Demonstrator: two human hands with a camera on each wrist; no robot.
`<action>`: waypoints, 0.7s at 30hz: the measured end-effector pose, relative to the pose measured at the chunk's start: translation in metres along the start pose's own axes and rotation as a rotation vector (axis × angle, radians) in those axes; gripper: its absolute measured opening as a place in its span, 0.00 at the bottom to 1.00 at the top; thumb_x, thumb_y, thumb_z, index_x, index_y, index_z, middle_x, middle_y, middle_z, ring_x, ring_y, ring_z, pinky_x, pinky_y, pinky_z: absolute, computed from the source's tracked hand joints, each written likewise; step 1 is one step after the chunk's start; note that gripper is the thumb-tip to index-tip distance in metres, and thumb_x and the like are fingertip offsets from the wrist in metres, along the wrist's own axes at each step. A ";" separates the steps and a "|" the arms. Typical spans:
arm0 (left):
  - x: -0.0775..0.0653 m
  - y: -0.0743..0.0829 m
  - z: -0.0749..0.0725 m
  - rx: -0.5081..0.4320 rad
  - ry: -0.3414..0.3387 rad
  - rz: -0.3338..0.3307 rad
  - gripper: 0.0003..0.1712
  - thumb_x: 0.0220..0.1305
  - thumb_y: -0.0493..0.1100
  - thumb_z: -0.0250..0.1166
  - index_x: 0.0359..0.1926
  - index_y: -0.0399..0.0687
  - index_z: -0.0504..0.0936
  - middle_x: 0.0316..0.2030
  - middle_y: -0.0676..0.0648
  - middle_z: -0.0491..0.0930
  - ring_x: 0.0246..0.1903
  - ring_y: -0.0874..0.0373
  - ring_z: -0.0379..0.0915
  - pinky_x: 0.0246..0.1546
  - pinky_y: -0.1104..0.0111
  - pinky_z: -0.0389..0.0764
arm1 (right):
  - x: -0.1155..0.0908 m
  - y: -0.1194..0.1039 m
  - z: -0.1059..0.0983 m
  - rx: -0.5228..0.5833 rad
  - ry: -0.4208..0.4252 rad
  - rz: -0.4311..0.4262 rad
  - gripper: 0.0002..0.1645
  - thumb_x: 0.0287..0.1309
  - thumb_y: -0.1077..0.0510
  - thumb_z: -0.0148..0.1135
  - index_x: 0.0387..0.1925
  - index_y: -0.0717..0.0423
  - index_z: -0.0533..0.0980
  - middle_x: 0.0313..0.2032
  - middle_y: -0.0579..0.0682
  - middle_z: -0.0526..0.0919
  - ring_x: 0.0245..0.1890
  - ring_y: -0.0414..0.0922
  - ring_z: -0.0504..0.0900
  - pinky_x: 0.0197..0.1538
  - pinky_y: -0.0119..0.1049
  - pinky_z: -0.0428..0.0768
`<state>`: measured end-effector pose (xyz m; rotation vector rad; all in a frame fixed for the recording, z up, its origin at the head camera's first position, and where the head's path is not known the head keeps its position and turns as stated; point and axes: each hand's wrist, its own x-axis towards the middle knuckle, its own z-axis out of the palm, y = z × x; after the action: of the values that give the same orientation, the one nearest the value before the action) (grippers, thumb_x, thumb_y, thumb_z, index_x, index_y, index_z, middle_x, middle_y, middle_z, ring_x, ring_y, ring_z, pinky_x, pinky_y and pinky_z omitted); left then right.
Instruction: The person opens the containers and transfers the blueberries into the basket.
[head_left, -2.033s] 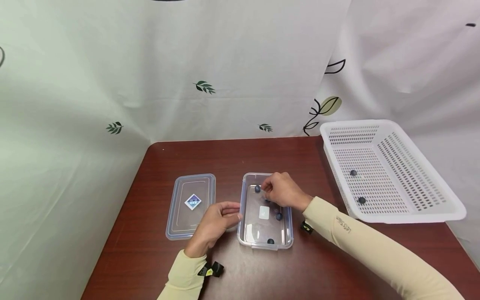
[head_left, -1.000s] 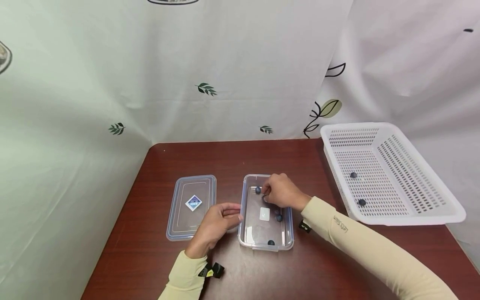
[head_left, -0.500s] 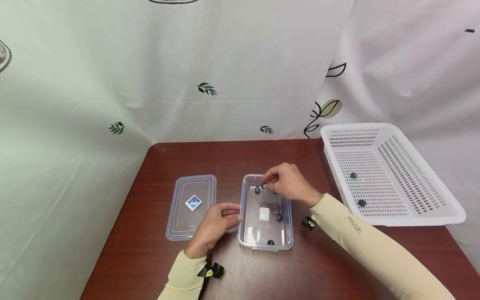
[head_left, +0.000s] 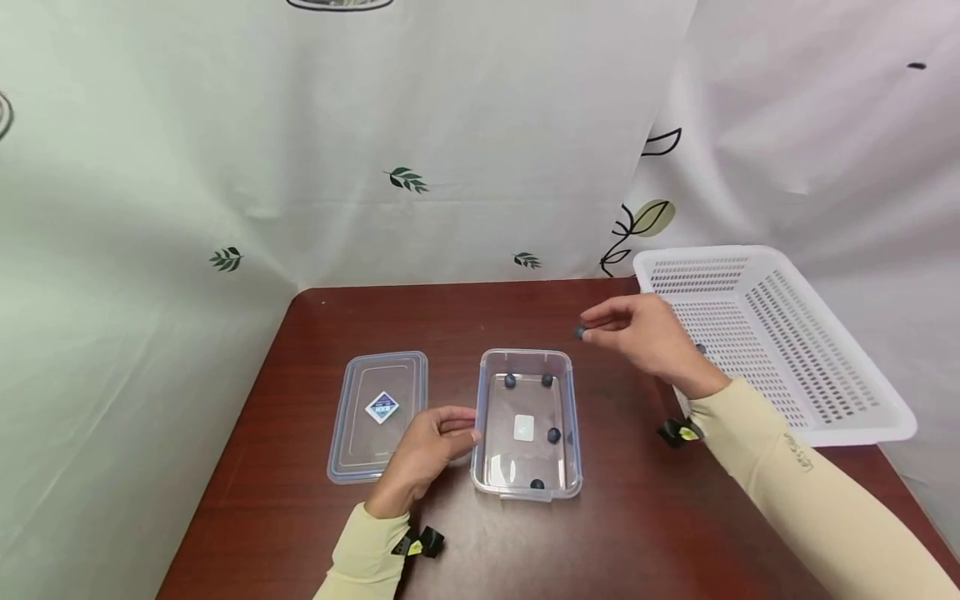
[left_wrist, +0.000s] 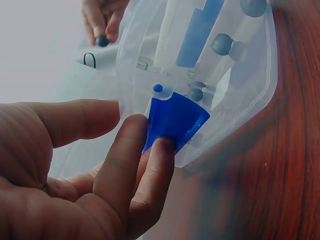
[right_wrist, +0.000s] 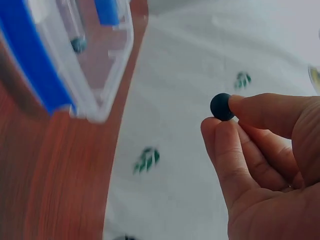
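Above the table, to the right of the clear plastic food container (head_left: 525, 492), my right hand (head_left: 648, 342) pinches a blueberry (right_wrist: 221, 107) between thumb and fingertips. Several more blueberries, such as this blueberry (head_left: 553, 435), lie spread over the container's floor around a white label (head_left: 523, 427). At the container's left side, my left hand (head_left: 427, 450) rests its fingertips against the wall. In the left wrist view these fingers (left_wrist: 150, 185) touch the blue latch flap (left_wrist: 175, 117), which hangs unlatched.
A white perforated basket (head_left: 780, 333) stands at the right of the table; one blueberry (head_left: 701, 349) shows in it beside my right wrist. The container's clear lid (head_left: 375, 442) lies flat at the left. A patterned white sheet (head_left: 480, 125) hangs behind the table.
My right hand has lifted a blueberry out of the container and carried it up and right, towards the basket. The left hand has stayed at the container's side.
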<state>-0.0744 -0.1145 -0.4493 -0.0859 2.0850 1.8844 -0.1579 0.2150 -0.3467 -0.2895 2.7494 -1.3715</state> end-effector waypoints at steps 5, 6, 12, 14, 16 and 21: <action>-0.001 0.001 -0.001 0.017 0.004 -0.002 0.21 0.65 0.32 0.70 0.58 0.29 0.83 0.53 0.31 0.86 0.52 0.50 0.84 0.48 0.70 0.83 | -0.016 0.019 -0.040 0.000 0.063 0.090 0.25 0.62 0.50 0.78 0.57 0.57 0.86 0.46 0.52 0.93 0.39 0.28 0.89 0.42 0.22 0.82; -0.001 0.001 -0.001 0.019 0.005 -0.002 0.21 0.65 0.32 0.70 0.58 0.29 0.83 0.53 0.31 0.86 0.52 0.50 0.84 0.48 0.70 0.83 | -0.019 0.023 -0.048 -0.015 0.082 0.109 0.27 0.61 0.48 0.78 0.58 0.56 0.86 0.46 0.49 0.93 0.39 0.25 0.87 0.42 0.22 0.81; -0.001 0.001 -0.002 0.015 0.009 -0.007 0.21 0.64 0.32 0.70 0.58 0.29 0.83 0.54 0.31 0.86 0.52 0.51 0.84 0.48 0.69 0.83 | -0.034 0.056 -0.088 -0.092 0.163 0.194 0.32 0.62 0.40 0.76 0.61 0.53 0.84 0.38 0.21 0.89 0.40 0.19 0.82 0.43 0.21 0.75; -0.001 0.001 -0.002 0.013 0.006 -0.007 0.21 0.64 0.32 0.70 0.58 0.28 0.82 0.53 0.31 0.85 0.51 0.51 0.84 0.48 0.69 0.83 | -0.040 0.068 -0.098 -0.092 0.178 0.216 0.34 0.62 0.38 0.75 0.62 0.54 0.83 0.37 0.15 0.85 0.40 0.17 0.81 0.44 0.19 0.73; 0.000 0.000 -0.002 0.013 0.003 -0.006 0.21 0.64 0.32 0.70 0.58 0.28 0.82 0.53 0.31 0.86 0.51 0.52 0.84 0.48 0.70 0.83 | -0.046 0.079 -0.107 -0.110 0.202 0.242 0.35 0.62 0.37 0.74 0.62 0.54 0.83 0.36 0.11 0.82 0.39 0.17 0.79 0.44 0.19 0.72; 0.002 -0.001 -0.001 0.006 -0.002 -0.004 0.21 0.64 0.31 0.69 0.57 0.27 0.82 0.52 0.29 0.85 0.49 0.54 0.84 0.46 0.72 0.83 | -0.055 0.106 -0.121 -0.130 0.240 0.295 0.34 0.62 0.37 0.75 0.60 0.54 0.84 0.35 0.09 0.78 0.36 0.20 0.78 0.38 0.21 0.75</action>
<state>-0.0763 -0.1156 -0.4507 -0.0867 2.0879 1.8756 -0.1353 0.3831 -0.3595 0.2852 2.9229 -1.2245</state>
